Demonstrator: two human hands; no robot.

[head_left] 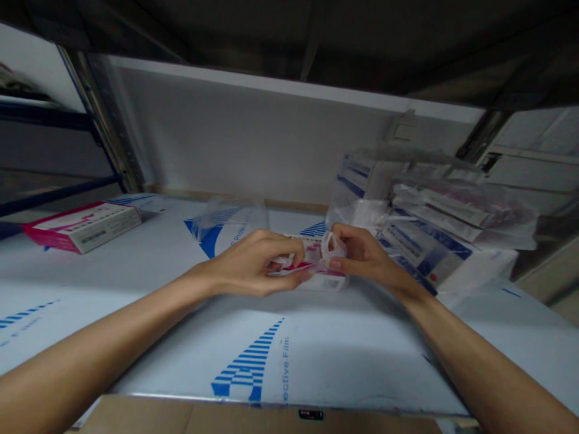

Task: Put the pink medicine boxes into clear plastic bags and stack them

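Between my hands, a small white and magenta box (312, 250) lies inside a clear plastic bag (333, 246) on the shelf. My left hand (266, 262) is closed, pinching bunched plastic at the bag's left side. On the other side, my right hand (357, 252) grips the bag's bunched plastic between thumb and fingers. Part of the box is hidden behind the left fingers and the crumpled film.
A magenta and white box (88, 226) lies at the left on the film-covered shelf (353, 349). Bagged white and blue boxes (425, 241) are piled at the right. A clear plastic bag (233, 220) lies behind my left hand. Above hangs a dark upper shelf (271, 36).
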